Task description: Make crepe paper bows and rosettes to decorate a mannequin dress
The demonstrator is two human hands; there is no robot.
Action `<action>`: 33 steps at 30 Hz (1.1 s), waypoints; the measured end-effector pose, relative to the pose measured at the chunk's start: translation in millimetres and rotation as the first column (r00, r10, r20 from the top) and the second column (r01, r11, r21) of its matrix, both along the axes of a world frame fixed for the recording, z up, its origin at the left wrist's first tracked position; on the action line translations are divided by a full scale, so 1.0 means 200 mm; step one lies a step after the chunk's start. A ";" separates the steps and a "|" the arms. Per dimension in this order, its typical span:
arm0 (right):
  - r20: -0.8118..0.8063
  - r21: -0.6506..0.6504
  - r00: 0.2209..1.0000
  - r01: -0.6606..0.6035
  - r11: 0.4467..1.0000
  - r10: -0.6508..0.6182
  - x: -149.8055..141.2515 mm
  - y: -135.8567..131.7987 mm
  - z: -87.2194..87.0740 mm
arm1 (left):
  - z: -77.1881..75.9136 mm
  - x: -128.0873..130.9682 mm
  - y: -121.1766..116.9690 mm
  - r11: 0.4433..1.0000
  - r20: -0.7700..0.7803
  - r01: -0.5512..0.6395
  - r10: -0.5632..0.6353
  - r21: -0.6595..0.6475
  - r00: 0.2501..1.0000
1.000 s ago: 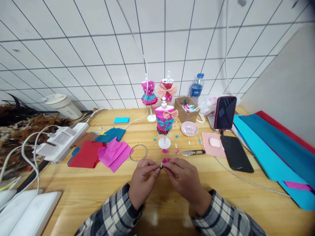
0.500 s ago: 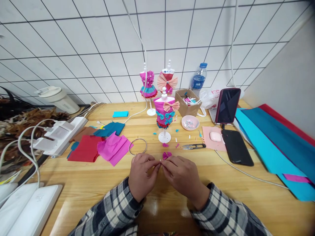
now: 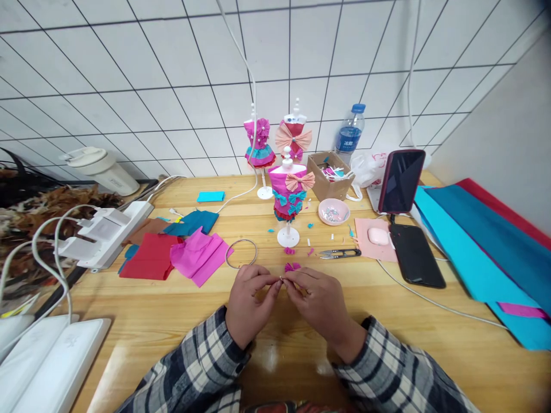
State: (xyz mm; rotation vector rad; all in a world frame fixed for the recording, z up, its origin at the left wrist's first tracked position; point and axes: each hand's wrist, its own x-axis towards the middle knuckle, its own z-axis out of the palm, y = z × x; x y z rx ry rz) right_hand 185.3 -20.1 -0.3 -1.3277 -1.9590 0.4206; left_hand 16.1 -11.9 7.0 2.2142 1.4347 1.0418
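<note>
We see a wooden table (image 3: 181, 312) running up to the tiled wall, and along its right side we find long turquoise sheets (image 3: 451, 241) with red showing behind them. In the middle stands a small dress form (image 3: 279, 181), upright on its white base, dressed in magenta with blue bows and a peach one. A creased magenta cloth (image 3: 200, 257) lies to our left. Nearer us, the left hand (image 3: 252, 307) and right hand (image 3: 318, 307) meet, both with thumb and forefinger pinched together. Beyond them we note black-handled snips (image 3: 342, 253), a thin metal ring (image 3: 241, 240) and a pink bowl (image 3: 334, 222) of silvery bits. A magenta bow (image 3: 291, 267) sits just past the right fingers; we cannot tell whether they touch it. Smallest is a whitish piece (image 3: 282, 279), gripped between both sets of fingertips, too tiny for us to identify.
</note>
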 end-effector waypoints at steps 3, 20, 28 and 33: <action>0.063 0.018 0.996 -0.066 0.998 0.065 0.02 0.00 0.00 | 0.00 -0.02 0.00 1.000 -0.034 0.002 -0.002 0.010 0.999; 0.039 0.015 0.998 0.053 0.999 -0.053 -0.05 0.02 -0.03 | 0.00 -0.02 -0.02 0.990 -0.195 0.071 -0.046 0.125 0.980; -0.229 -0.037 0.969 0.085 0.996 -0.091 -0.02 0.01 0.01 | 0.00 0.04 -0.01 0.990 -0.076 -0.011 0.021 0.139 0.997; -0.161 0.014 0.986 0.054 0.998 -0.051 -0.02 -0.01 0.01 | 0.02 0.04 0.00 0.991 -0.073 -0.015 0.025 0.135 0.997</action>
